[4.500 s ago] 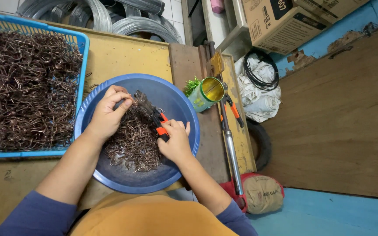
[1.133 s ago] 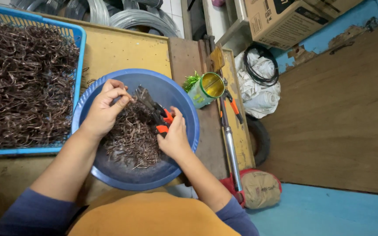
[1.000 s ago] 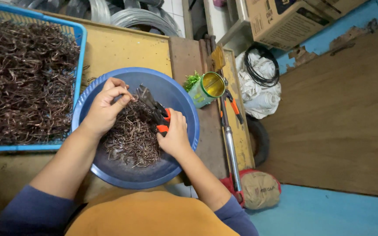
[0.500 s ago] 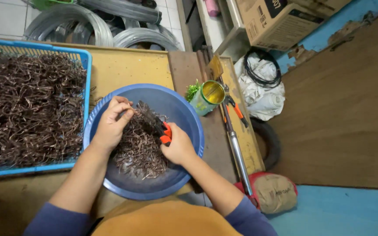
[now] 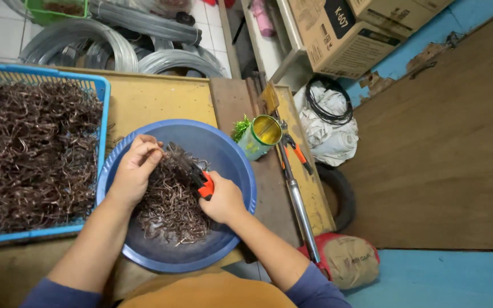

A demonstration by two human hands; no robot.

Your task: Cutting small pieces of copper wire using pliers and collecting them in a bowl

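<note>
Reaching in from the near edge, both forearms bare below rolled blue-grey sleeves, converging toward the middle. Left hand (image 5: 134, 174) lying palm-down on the left, wrist straight, fingers bunching and curling toward the right, fingertips (image 5: 154, 155) pinching together at the far end. Right hand (image 5: 221, 201) sitting just right of it and slightly nearer, knuckles up, fingers wrapping tightly into a closed fist, thumb side pointing far-left toward the left fingertips. Right forearm angling in from the near right, elbow bending outward; left forearm running almost straight up from the near left.

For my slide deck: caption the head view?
Right hand works red-handled pliers over wire pieces in a blue basin.
</note>
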